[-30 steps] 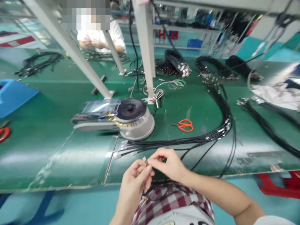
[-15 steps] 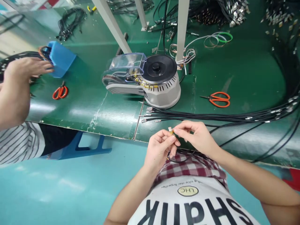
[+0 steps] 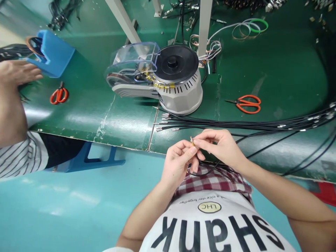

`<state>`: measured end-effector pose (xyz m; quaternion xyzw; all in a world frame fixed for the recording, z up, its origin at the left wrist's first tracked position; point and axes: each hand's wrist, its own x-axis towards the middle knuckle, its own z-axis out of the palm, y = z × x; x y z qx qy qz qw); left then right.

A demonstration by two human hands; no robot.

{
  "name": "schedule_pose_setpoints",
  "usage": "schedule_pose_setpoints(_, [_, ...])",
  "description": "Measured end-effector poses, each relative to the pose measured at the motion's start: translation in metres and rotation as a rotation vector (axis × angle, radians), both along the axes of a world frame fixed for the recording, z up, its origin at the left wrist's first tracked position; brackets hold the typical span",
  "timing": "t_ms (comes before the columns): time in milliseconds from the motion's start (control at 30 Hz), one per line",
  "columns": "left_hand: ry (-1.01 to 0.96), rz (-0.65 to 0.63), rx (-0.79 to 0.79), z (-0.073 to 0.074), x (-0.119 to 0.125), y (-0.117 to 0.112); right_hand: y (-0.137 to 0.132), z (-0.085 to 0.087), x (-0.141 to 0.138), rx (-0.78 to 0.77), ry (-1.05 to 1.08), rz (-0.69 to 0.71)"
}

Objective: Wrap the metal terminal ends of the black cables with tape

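"One small connector, metal and yellow, is pinched up there between two hands, isn't it?"

"Yes, at the near edge of the green tabletop. The left hand has thumb and forefinger closed on it."

"And the right hand?"

"Its fingers are pinched on the same piece, hiding part of it. A black cable loops below; I can't trace where it ends."

"What lies beyond?"

"A bundle of black cables, running off to the right. Past that, a round grey dispenser, with orange-handled scissors to its right."

"And over on the left?"

"A co-worker's hand, just beside a blue holder."
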<state>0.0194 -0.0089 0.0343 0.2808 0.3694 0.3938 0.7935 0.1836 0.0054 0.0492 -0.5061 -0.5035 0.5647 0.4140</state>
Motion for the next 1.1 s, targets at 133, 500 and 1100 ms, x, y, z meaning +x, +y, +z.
schedule_pose_setpoints(133, [0.032,-0.001,0.014,0.002,0.001,-0.001,0.0,-0.001,0.0,-0.073,0.081,0.013])
schedule_pose_setpoints(500, [0.109,0.002,0.06,0.003,0.001,-0.002,-0.006,-0.008,-0.002,-0.059,0.146,0.021])
schedule_pose_setpoints(1100, [0.01,-0.023,0.042,0.006,-0.001,-0.003,0.009,-0.015,0.004,-0.265,0.429,0.24])
